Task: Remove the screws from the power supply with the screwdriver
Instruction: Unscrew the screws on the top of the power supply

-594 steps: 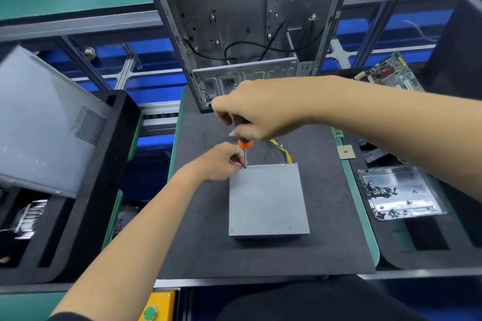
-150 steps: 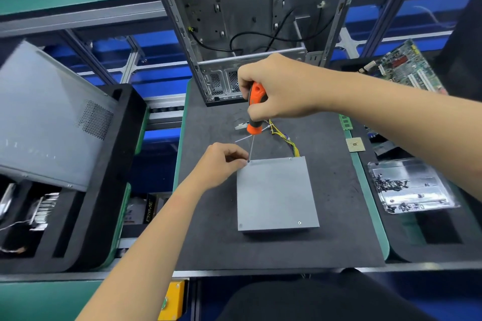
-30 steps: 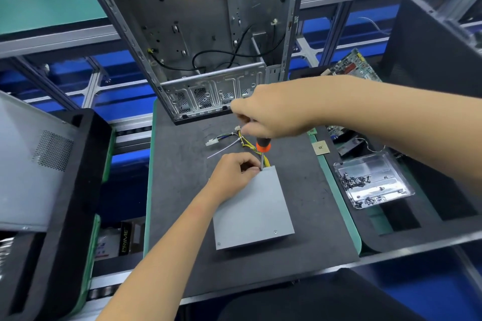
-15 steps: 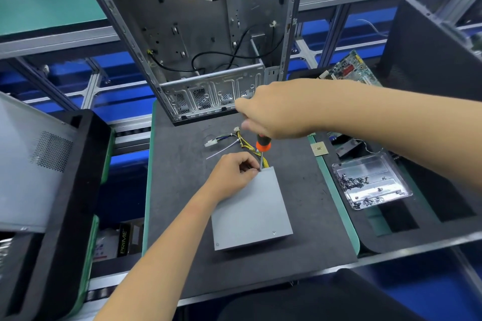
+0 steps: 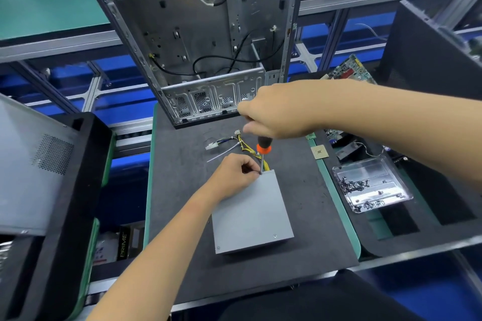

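A grey power supply lies flat in the middle of a dark mat, lid up so its corner screws face the tool. Two screws show at its near corners. At the far corner, a screwdriver stands nearly upright, tip down on the lid's edge, likely seated in a screw hidden by fingers. The right hand wraps closed around the handle from above, placed to press and turn. The left hand rests on the lid, fingertips pinching the shaft near the tip, apparently to steady it. Yellow wires trail from the unit's far end. An open case stands at the mat's far side. A clear tray of loose screws sits to the right, within reach.
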The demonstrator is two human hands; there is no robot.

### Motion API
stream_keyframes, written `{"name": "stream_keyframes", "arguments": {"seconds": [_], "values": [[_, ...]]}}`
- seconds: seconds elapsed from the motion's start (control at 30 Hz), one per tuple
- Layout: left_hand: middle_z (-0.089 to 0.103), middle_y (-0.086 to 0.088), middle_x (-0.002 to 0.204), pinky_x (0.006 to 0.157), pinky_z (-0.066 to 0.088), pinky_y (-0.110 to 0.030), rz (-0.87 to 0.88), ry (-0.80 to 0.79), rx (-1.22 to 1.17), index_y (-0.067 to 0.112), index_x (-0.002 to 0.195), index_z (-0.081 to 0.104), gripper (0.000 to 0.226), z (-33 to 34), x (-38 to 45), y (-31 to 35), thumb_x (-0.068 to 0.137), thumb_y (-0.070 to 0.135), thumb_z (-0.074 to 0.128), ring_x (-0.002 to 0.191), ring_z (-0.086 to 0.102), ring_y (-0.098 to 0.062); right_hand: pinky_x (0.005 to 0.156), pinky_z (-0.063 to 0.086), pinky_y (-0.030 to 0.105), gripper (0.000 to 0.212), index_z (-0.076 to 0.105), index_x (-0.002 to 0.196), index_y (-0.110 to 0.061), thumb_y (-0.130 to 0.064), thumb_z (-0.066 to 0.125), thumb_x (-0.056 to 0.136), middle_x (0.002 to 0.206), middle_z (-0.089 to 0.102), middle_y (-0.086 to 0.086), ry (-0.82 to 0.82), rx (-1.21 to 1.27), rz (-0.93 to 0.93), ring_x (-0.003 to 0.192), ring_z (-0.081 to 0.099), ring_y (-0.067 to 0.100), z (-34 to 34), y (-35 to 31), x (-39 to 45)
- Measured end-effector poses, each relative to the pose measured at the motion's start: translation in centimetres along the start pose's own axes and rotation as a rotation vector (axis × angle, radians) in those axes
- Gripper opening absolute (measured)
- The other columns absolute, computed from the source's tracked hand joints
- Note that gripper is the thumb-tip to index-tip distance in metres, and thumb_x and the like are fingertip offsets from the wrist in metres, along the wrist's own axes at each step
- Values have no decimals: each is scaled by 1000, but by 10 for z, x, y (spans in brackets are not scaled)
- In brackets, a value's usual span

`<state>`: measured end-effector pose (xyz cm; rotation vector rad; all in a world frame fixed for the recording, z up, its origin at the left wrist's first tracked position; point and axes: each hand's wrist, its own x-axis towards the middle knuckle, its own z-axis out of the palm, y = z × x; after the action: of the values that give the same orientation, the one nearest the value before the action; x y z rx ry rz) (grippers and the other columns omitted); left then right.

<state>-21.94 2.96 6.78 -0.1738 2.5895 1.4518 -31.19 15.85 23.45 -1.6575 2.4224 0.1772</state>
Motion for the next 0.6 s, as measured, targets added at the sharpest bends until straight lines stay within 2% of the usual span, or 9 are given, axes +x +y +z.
{"name": "stream_keyframes", "arguments": {"seconds": [0.07,0.13,0.2,0.27,0.33,0.4,0.43,0.53,0.6], "values": [[60,12,62,50,36,-8,-21,-2,18,13,73,67,12,0,0,3,79,3,65,47,48,5,52,32,28,12,43,95,-21,-28,52,93,71,51,-11,-38,126,-78,65,45,2,-3,2,-4],[59,13,60,48,35,-7,-40,-4,38,13,72,68,11,0,0,6,78,4,65,45,48,6,58,37,27,24,46,97,-23,-10,59,82,78,60,-14,-98,224,-112,70,49,-1,-9,2,-8],[59,13,60,47,34,-6,-50,-19,44,12,73,69,10,-1,1,8,77,3,65,44,48,7,64,43,30,32,48,93,-24,1,56,74,84,65,-13,-132,271,-114,75,53,0,-12,2,-11],[60,13,59,46,35,-7,-59,-39,31,9,75,70,8,-3,1,8,77,3,66,44,48,6,65,44,29,29,48,88,-25,-2,57,74,83,65,-12,-132,270,-113,77,54,7,-11,0,-12],[61,13,60,48,37,-8,-55,-51,23,9,75,70,7,-4,1,8,76,3,67,46,48,6,63,41,30,16,44,85,-25,-22,60,85,79,59,-10,-99,205,-97,71,50,8,-7,-2,-12],[62,13,64,52,39,-9,-42,-59,37,11,76,70,7,-4,1,7,76,5,67,50,50,6,62,39,36,21,38,83,-24,-40,43,97,75,51,-5,-50,80,-24,67,47,11,-4,-3,-11],[62,13,66,54,40,-10,-34,-67,49,12,76,70,7,-4,2,7,75,6,67,53,51,5,61,38,37,24,35,85,-24,-42,35,100,73,46,-5,-36,25,11,65,46,14,-2,-3,-10],[62,10,73,61,43,-18,4,-91,107,17,76,66,10,-4,3,6,74,7,67,61,53,-2,56,35,34,19,39,91,-21,-38,40,100,72,44,-9,-14,37,-13,68,50,17,1,-2,-8],[61,10,74,64,43,-19,29,-93,103,20,75,63,15,-4,3,5,74,6,67,63,53,-4,54,33,28,10,43,95,-22,-25,53,93,72,48,-11,-34,117,-51,67,48,5,-3,0,-9]]}}
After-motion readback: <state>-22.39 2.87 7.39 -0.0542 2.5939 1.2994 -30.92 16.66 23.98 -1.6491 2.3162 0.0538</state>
